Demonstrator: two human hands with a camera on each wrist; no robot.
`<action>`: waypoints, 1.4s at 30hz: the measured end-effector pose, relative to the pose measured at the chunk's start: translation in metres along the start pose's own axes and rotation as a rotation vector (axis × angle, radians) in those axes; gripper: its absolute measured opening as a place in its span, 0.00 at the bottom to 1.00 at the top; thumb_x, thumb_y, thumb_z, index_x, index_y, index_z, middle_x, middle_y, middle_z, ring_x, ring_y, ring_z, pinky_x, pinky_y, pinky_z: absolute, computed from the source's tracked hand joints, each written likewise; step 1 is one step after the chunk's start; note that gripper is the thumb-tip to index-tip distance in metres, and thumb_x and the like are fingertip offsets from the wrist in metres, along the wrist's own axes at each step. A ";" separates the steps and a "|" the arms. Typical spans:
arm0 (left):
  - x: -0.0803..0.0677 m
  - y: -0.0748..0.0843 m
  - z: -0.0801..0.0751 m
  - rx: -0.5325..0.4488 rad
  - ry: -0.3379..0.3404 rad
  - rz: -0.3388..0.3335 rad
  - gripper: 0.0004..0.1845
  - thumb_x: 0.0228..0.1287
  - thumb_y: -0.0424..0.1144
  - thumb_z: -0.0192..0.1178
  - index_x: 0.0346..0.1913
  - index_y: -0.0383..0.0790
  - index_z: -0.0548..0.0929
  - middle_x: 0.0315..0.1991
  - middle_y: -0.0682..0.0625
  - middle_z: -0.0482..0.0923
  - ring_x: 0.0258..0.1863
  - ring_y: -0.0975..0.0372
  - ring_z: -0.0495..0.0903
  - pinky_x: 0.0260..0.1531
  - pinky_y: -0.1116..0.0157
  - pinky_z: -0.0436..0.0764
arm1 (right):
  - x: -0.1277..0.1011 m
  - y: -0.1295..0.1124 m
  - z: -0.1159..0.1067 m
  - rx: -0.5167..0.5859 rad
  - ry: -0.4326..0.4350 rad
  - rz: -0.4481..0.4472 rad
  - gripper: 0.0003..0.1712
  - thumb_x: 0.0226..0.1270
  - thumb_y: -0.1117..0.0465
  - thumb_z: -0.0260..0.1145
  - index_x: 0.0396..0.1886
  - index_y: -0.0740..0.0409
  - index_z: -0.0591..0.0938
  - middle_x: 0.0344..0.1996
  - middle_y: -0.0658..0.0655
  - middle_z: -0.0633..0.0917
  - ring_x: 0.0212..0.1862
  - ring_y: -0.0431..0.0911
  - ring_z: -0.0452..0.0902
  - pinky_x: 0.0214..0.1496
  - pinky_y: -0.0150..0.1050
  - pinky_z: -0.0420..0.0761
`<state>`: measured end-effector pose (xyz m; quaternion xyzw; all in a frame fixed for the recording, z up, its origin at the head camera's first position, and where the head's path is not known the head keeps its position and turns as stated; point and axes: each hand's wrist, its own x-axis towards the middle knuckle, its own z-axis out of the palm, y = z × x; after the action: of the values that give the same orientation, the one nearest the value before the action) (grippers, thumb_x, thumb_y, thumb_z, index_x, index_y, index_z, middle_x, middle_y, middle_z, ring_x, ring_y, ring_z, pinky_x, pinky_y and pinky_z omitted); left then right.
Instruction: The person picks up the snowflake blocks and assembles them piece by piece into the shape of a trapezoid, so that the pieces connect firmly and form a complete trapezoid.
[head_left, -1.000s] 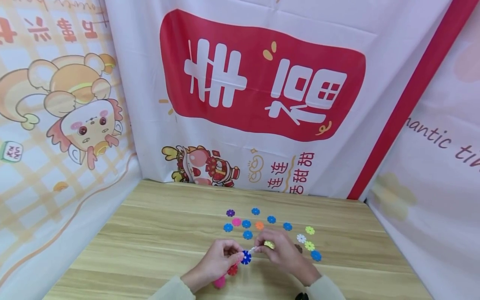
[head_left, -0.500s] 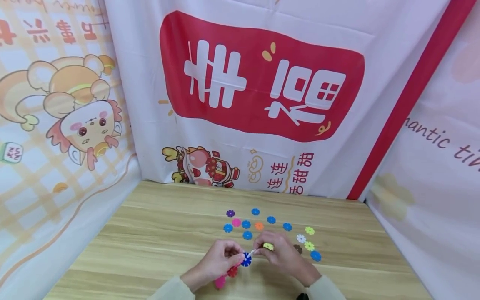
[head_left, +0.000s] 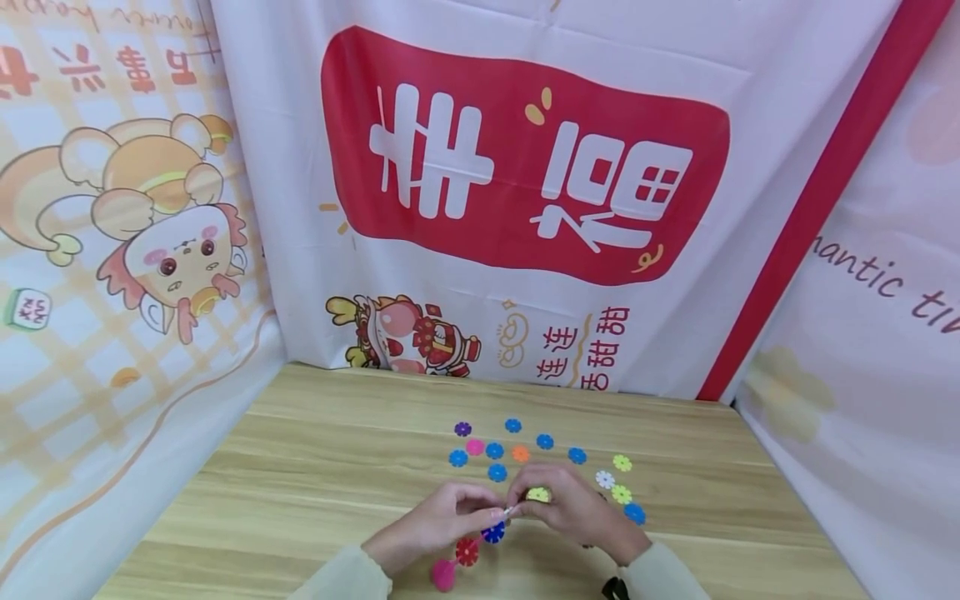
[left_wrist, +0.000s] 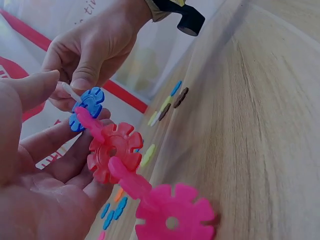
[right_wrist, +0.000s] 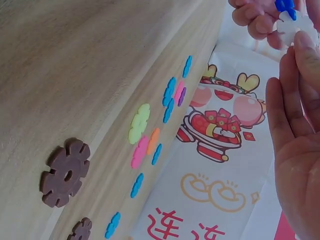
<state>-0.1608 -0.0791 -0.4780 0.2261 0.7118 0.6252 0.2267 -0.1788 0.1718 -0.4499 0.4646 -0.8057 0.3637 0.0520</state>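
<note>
**Two hands join snowflake discs above the table**

The left hand [head_left: 435, 527] curls its grip round a chain of discs: a pink disc [head_left: 442, 575] at the bottom, a red disc [head_left: 467, 551] in the middle, and a blue disc [head_left: 492, 532] on top, held just above the table [head_left: 300, 467]. The right hand [head_left: 573, 512] pinches a white disc [right_wrist: 296, 26] against the blue one, with a yellow disc [head_left: 537, 494] tucked in its fingers. Beyond the hands loose discs lie scattered: blue, purple, orange and green. A brown disc [right_wrist: 65, 173] lies near the right wrist.
</note>
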 end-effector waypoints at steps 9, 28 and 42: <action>0.004 0.001 0.004 -0.055 -0.017 -0.031 0.16 0.77 0.46 0.64 0.57 0.39 0.87 0.54 0.41 0.88 0.51 0.59 0.86 0.53 0.67 0.85 | -0.004 -0.005 -0.008 -0.017 -0.023 0.036 0.05 0.68 0.57 0.75 0.42 0.42 0.90 0.39 0.39 0.90 0.45 0.33 0.85 0.53 0.34 0.88; 0.006 0.001 0.000 -0.009 0.044 -0.069 0.19 0.76 0.49 0.64 0.57 0.37 0.87 0.49 0.48 0.90 0.48 0.61 0.86 0.50 0.68 0.87 | -0.079 0.025 -0.048 -0.145 -0.138 0.438 0.12 0.66 0.58 0.77 0.47 0.54 0.90 0.41 0.48 0.90 0.44 0.37 0.85 0.48 0.37 0.89; 0.007 0.002 0.003 -0.065 0.025 -0.044 0.19 0.79 0.47 0.62 0.58 0.35 0.86 0.54 0.39 0.88 0.55 0.53 0.86 0.54 0.66 0.87 | -0.092 0.038 -0.036 -0.168 -0.188 0.474 0.11 0.62 0.58 0.79 0.44 0.48 0.91 0.37 0.42 0.84 0.38 0.32 0.77 0.41 0.31 0.83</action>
<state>-0.1648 -0.0721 -0.4768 0.1951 0.6986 0.6457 0.2387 -0.1665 0.2716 -0.4828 0.2887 -0.9207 0.2528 -0.0711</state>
